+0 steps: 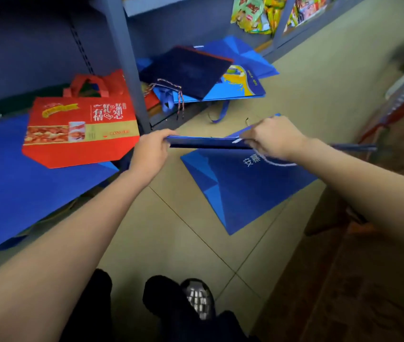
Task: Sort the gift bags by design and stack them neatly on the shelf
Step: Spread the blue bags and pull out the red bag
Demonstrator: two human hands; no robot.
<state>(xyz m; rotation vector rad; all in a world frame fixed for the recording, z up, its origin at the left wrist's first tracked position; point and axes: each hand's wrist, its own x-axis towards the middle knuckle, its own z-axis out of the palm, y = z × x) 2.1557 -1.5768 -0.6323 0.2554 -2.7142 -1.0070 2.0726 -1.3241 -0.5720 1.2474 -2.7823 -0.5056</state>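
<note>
Both hands hold one flat blue gift bag (208,142) edge-on above the floor: left hand (150,154) pinching its near end, right hand (273,139) gripping farther along. Beyond the right hand the unsupported end could sag, and its white cord handle (278,163), hanging below, could snag.

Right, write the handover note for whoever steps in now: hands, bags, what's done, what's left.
Left hand grips one end of a flat folded blue bag, held edge-on above the floor; right hand grips it further along.
Red bag lies on a big blue bag on the low shelf at left.
Navy bag tops a loose pile of blue bags in the next bay.
One blue bag lies on the floor tiles.
Done: nothing looks neatly stacked yet.
Left: place the held bag, pick up the floor one, separate designs, square the stacks.
</note>
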